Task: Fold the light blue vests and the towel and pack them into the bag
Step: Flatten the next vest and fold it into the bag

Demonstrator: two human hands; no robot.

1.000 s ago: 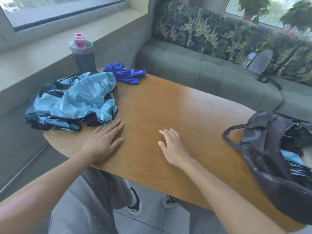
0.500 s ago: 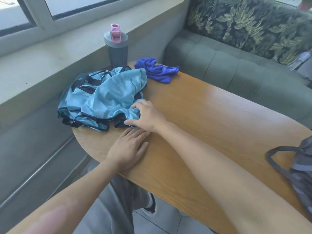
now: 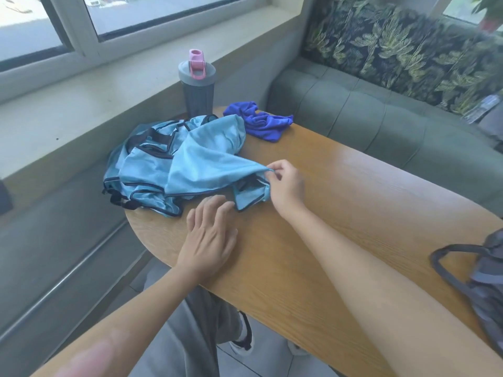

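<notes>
A long wooden table (image 3: 340,202) stands beside a green sofa (image 3: 381,115). On its far left end lies a crumpled heap of light blue vests (image 3: 174,164), shiny cloth with dark trim along the edges and dark straps, partly hanging over the table edge. The dark grey bag (image 3: 481,281) sits at the right edge, only partly seen, its strap loop on the wood. Behind the vests the dark blue towel (image 3: 261,122) lies bunched up, near a grey bottle (image 3: 196,85) with a pink lid. The right hand (image 3: 285,186) pinches a corner of the top vest and pulls it taut. The left hand (image 3: 209,235) lies flat on the table, fingers relaxed, fingertips just beside the vest edge.
</notes>
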